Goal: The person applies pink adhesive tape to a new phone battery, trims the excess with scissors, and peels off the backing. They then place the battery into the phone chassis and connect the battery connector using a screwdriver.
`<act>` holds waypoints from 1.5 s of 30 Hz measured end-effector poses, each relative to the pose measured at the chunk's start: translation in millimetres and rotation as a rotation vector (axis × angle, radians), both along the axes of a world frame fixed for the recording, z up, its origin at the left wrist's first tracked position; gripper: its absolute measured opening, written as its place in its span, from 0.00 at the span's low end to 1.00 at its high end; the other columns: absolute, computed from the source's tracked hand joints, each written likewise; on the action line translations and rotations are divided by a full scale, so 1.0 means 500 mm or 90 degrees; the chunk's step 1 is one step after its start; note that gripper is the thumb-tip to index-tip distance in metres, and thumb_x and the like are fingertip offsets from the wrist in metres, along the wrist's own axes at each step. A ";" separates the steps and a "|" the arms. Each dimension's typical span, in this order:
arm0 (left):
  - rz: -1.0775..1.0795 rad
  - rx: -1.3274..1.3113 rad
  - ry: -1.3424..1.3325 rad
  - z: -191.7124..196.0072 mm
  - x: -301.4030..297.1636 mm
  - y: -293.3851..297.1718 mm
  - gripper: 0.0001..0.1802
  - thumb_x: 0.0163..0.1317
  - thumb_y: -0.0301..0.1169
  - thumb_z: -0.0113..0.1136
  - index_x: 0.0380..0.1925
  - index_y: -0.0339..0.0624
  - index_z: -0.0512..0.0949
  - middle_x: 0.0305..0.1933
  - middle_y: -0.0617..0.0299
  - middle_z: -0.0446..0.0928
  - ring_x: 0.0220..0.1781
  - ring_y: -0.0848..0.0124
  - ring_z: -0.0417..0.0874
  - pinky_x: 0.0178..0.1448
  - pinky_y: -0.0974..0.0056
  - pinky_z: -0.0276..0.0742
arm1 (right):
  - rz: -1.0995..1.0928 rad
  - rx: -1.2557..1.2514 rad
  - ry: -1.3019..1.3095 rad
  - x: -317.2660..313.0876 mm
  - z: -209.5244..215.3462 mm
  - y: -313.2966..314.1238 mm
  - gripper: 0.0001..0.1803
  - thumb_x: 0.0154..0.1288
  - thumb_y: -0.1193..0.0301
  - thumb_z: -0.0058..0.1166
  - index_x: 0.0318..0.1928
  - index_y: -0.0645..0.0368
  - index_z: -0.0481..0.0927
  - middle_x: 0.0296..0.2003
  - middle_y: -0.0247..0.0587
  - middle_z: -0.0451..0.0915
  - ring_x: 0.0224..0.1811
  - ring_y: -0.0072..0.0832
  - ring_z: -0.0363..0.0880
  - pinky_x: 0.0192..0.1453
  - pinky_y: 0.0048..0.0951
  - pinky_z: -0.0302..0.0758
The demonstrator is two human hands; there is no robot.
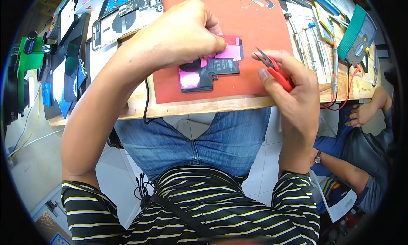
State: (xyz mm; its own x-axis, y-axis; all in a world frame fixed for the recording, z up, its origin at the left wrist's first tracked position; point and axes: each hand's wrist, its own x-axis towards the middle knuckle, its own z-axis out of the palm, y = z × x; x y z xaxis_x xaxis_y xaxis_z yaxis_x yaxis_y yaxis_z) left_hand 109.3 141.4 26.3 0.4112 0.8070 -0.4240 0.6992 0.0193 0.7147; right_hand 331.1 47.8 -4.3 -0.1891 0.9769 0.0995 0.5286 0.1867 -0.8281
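A black, L-shaped phone battery (222, 67) lies on the orange-red mat (259, 28), with a shiny pink patch (189, 79) on its lower left. My left hand (193, 30) is over its far side, finger and thumb pinched on pink adhesive film (229, 52). How far that film is still stuck to the battery cannot be made out. To the right of the battery, my right hand (293, 77) is wrapped round red-handled nippers (276, 70). Their pointed metal jaws face up and left, apart from the battery.
An opened phone housing (127, 19) is at the far left of the mat. Screwdrivers (297, 39) and a green multimeter (357, 34) with red leads lie on the right. A black cable (147, 102) hangs over the front edge. Another person's hand (361, 113) is at the right.
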 end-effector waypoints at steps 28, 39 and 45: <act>0.048 0.102 -0.048 -0.012 -0.010 -0.022 0.09 0.62 0.28 0.71 0.29 0.33 0.82 0.21 0.71 0.75 0.24 0.85 0.72 0.28 0.75 0.67 | 0.136 0.135 -0.270 -0.012 -0.011 0.009 0.39 0.51 0.58 0.70 0.67 0.50 0.80 0.19 0.30 0.67 0.17 0.26 0.71 0.22 0.32 0.68; -0.009 0.034 0.032 0.001 -0.006 0.006 0.07 0.60 0.25 0.70 0.31 0.32 0.83 0.20 0.70 0.76 0.23 0.85 0.73 0.26 0.74 0.67 | 0.090 0.073 -0.231 -0.021 0.004 0.008 0.33 0.47 0.74 0.70 0.60 0.55 0.85 0.23 0.42 0.80 0.21 0.35 0.80 0.29 0.33 0.73; -0.012 0.002 0.007 -0.002 -0.004 0.008 0.07 0.64 0.26 0.69 0.28 0.35 0.82 0.20 0.69 0.76 0.20 0.85 0.73 0.22 0.75 0.64 | -0.038 -0.018 0.103 -0.001 -0.004 0.007 0.20 0.58 0.75 0.67 0.53 0.65 0.84 0.30 0.33 0.82 0.27 0.16 0.74 0.32 0.23 0.68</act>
